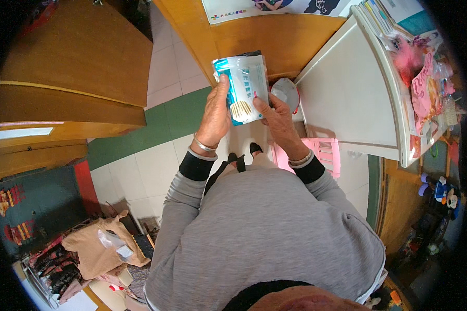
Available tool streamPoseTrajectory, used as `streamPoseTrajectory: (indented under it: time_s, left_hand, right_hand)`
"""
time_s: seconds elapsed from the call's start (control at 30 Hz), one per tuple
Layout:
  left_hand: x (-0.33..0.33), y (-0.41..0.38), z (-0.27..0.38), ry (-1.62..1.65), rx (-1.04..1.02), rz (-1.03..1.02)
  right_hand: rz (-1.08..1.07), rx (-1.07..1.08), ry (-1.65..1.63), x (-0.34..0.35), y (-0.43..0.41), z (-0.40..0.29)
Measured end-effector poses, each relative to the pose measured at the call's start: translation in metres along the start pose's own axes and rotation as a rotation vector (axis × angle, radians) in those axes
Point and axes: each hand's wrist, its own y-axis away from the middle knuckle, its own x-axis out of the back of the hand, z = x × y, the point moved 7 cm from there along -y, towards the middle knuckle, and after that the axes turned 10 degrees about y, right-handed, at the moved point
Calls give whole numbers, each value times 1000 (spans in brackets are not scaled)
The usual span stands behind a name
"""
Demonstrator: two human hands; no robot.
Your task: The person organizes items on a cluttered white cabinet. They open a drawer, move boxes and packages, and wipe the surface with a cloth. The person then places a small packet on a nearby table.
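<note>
In front of me a white and turquoise plastic pouch (239, 83) is held up between both hands. It bears writing and a picture of cotton swabs; what it contains is hidden. My left hand (215, 110) grips its left edge, thumb on the front face. At the lower right corner my right hand (278, 118) holds it, thumb on the front and fingers behind. Each wrist wears a bracelet.
A white refrigerator (346, 85) on the right bears books and pink items. Below my right forearm stands a pink plastic chair (329, 153). A waste bin (286, 93) with a bag stands beyond my right hand. Wooden doors are ahead and left; a tan cloth (91, 248) lies lower left.
</note>
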Motion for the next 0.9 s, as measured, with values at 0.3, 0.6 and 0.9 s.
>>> streamPoseTrajectory:
  time_s: [0.3, 0.6, 0.9]
  left_hand:
    - [1, 2, 0, -48, 61, -6]
    - [6, 1, -42, 0, 276, -175]
    - [-45, 32, -122, 44, 505, -316]
  right_hand:
    - [121, -9, 22, -2, 8, 9]
    - [430, -19, 31, 3, 53, 36]
    - [715, -19, -138, 48, 138, 53]
